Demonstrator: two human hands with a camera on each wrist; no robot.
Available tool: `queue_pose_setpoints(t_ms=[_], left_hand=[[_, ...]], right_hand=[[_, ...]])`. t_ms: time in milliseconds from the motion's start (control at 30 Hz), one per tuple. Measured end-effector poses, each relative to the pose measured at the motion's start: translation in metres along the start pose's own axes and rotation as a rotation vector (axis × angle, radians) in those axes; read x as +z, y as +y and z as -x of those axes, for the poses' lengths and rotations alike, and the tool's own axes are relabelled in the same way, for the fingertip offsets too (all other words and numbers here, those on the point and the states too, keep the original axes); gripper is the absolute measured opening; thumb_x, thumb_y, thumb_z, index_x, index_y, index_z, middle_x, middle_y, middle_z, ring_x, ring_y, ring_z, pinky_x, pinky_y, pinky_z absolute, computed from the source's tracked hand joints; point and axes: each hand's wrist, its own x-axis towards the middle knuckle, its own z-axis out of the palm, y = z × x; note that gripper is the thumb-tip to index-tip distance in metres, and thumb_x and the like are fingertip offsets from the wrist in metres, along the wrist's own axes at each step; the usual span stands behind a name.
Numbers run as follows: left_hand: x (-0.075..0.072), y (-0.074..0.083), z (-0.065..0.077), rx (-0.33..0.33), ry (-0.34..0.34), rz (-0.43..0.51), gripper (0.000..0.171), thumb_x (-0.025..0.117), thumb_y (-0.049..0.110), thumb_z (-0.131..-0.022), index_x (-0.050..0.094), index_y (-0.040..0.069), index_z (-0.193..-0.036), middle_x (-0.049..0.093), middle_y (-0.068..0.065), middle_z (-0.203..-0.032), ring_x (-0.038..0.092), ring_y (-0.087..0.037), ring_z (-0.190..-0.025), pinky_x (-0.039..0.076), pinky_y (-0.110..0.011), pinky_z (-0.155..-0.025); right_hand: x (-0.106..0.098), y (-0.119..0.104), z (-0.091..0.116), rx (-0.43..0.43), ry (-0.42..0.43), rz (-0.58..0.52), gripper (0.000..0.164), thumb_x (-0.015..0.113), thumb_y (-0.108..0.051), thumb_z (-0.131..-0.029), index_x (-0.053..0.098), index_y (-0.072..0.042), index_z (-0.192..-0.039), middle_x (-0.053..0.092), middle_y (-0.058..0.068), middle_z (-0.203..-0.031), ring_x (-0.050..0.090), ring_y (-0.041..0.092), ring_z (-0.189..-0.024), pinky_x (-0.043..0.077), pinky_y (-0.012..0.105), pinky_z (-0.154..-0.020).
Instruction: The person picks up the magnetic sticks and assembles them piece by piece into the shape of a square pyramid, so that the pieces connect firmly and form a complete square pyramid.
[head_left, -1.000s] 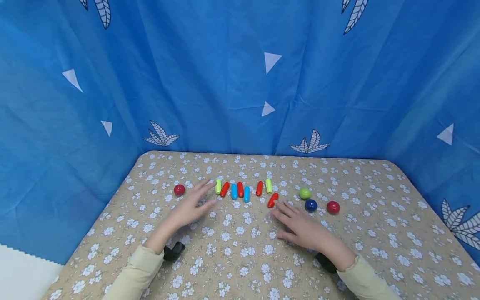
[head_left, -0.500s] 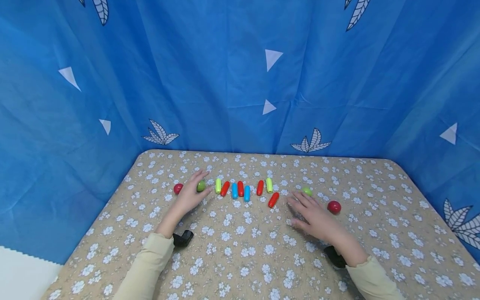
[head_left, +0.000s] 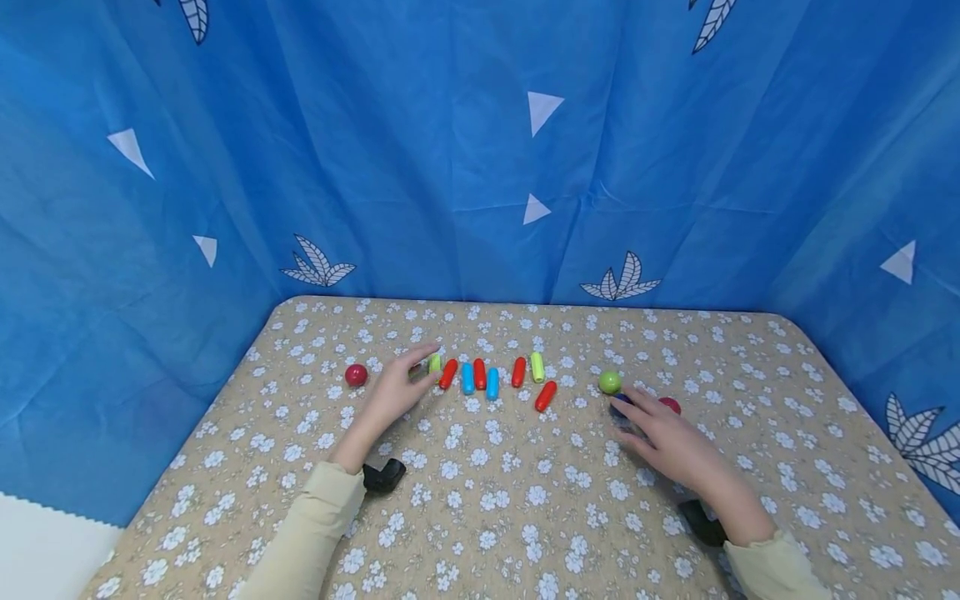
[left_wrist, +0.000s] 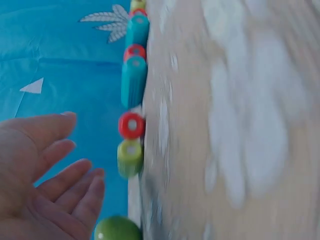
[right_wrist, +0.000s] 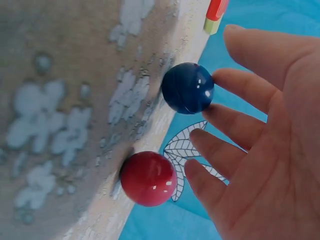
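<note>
My left hand (head_left: 396,390), fingers apart and holding nothing, hovers behind a small yellow-green cylinder (head_left: 435,363). In the left wrist view a green ball (left_wrist: 118,229) lies below its fingertips; the hand covers that ball in the head view. A red ball (head_left: 356,375) rests to the left of this hand. My right hand (head_left: 671,437) reaches over a dark blue ball (right_wrist: 187,88) with spread fingers. Two of its fingertips come up to the blue ball; whether they touch is unclear. Another red ball (right_wrist: 149,178) sits beside it, partly hidden from the head camera.
Across the flowered tablecloth (head_left: 487,500) runs a loose row of cylinders, among them a red cylinder (head_left: 479,374), a blue cylinder (head_left: 492,384) and a tilted red cylinder (head_left: 546,396). A second green ball (head_left: 610,382) lies on the right. A blue curtain (head_left: 450,167) hangs behind.
My right hand has moved right, from near the tilted red cylinder to the blue ball. The left hand has shifted right and forward over the green ball, towards the yellow-green cylinder.
</note>
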Motion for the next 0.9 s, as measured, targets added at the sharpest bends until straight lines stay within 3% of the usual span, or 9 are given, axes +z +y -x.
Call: queue_pose_setpoints(t_ms=[133,200,533,667,900], left_hand=[[0.008,-0.001,-0.002,-0.065,-0.040,0.119,0.044,0.065,0.007,-0.088,0.053,-0.001,-0.129,0.051,-0.019,-0.130,0.051,-0.030,-0.117,0.045,-0.034,-0.089],[0.011,0.000,-0.003,-0.086,-0.044,0.133,0.043,0.066,0.005,-0.087,0.054,-0.002,-0.129,0.053,-0.018,-0.128,0.051,-0.028,-0.117,0.046,-0.033,-0.088],[0.024,0.005,-0.009,-0.038,-0.019,-0.063,0.040,0.070,0.008,-0.084,0.061,0.005,-0.123,0.062,-0.011,-0.118,0.056,-0.024,-0.110,0.044,-0.038,-0.091],[0.028,0.004,-0.013,-0.027,-0.019,-0.126,0.041,0.071,0.009,-0.083,0.061,0.005,-0.123,0.062,-0.011,-0.118,0.055,-0.024,-0.110,0.044,-0.038,-0.091],[0.031,0.005,-0.011,-0.008,-0.023,-0.257,0.040,0.071,0.007,-0.083,0.063,0.007,-0.122,0.063,-0.010,-0.115,0.060,-0.022,-0.099,0.050,-0.037,-0.080]], right_hand=[[0.001,-0.001,0.001,0.011,-0.003,-0.015,0.054,0.068,-0.018,-0.087,0.049,-0.004,-0.135,0.037,0.027,-0.139,0.043,0.044,-0.119,0.043,0.056,-0.085],[0.002,0.000,0.000,0.014,0.005,-0.012,0.053,0.068,-0.017,-0.087,0.049,-0.004,-0.135,0.037,0.027,-0.139,0.046,0.043,-0.117,0.045,0.055,-0.083],[0.009,0.000,0.001,0.006,0.062,0.000,0.050,0.072,-0.009,-0.083,0.055,-0.005,-0.129,0.048,0.024,-0.130,0.050,0.041,-0.113,0.047,0.052,-0.082],[0.011,0.001,0.000,0.010,0.052,-0.059,0.050,0.072,-0.007,-0.082,0.055,-0.006,-0.129,0.050,0.022,-0.128,0.047,0.039,-0.117,0.044,0.052,-0.087],[0.014,0.002,0.000,0.014,0.059,-0.143,0.044,0.072,-0.006,-0.082,0.060,-0.010,-0.125,0.056,0.017,-0.123,0.051,0.036,-0.114,0.043,0.052,-0.088]])
